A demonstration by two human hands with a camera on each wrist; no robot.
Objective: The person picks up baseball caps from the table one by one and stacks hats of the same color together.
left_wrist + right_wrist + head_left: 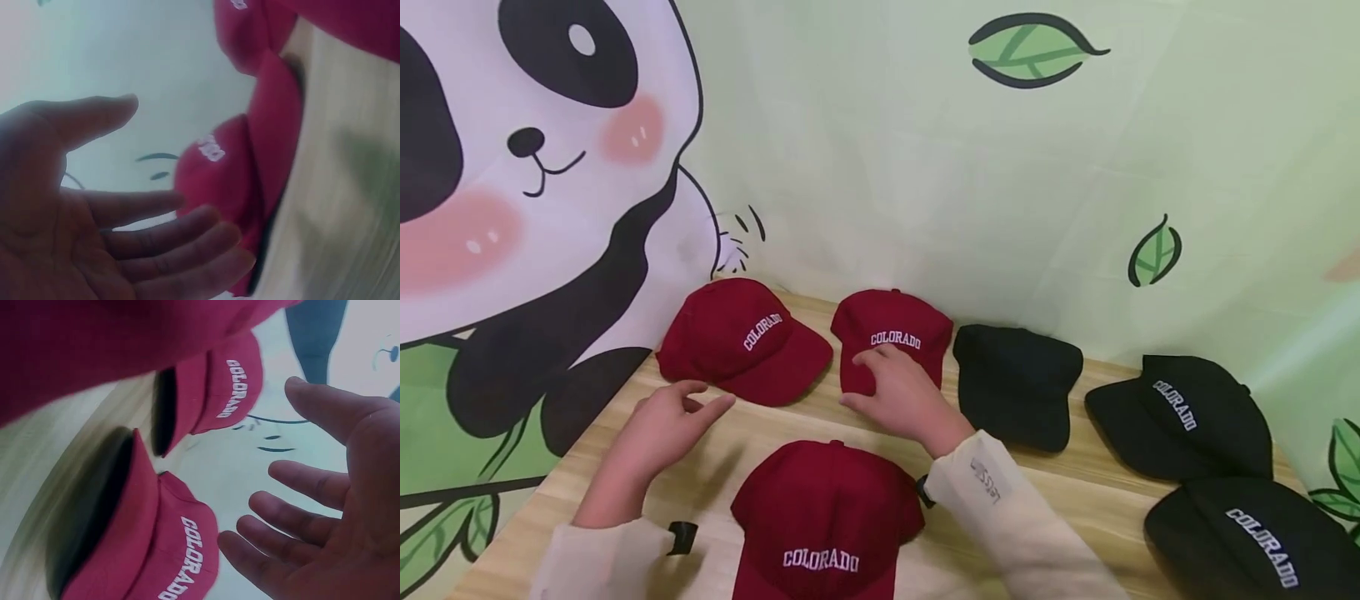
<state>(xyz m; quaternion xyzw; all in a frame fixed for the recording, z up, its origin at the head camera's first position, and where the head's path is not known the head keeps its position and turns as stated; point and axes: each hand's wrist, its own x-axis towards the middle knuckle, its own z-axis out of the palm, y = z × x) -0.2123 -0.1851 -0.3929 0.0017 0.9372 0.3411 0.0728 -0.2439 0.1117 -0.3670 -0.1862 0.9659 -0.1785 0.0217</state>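
Note:
My left hand (666,429) hovers over the table's left side, fingers loosely spread, holding nothing. Just beyond it lies a red COLORADO baseball cap (722,329), its brim pointing right and toward me. My right hand (902,392) is stretched out in front of a second red cap (891,312) and hides part of its brim; in the right wrist view its fingers are spread and apart from the caps. Between my forearms, nearest me, a third red cap (827,492) lies with its brim cut off by the frame's lower edge. In the left wrist view, a red cap (212,169) appears beyond the left fingertips.
Right of the red caps is a black cap (1018,383) with no lettering visible. Two black COLORADO caps (1210,417) lie at the right, one in front of the other. The wooden table (1045,508) meets a panda-printed backdrop (865,167) behind the caps.

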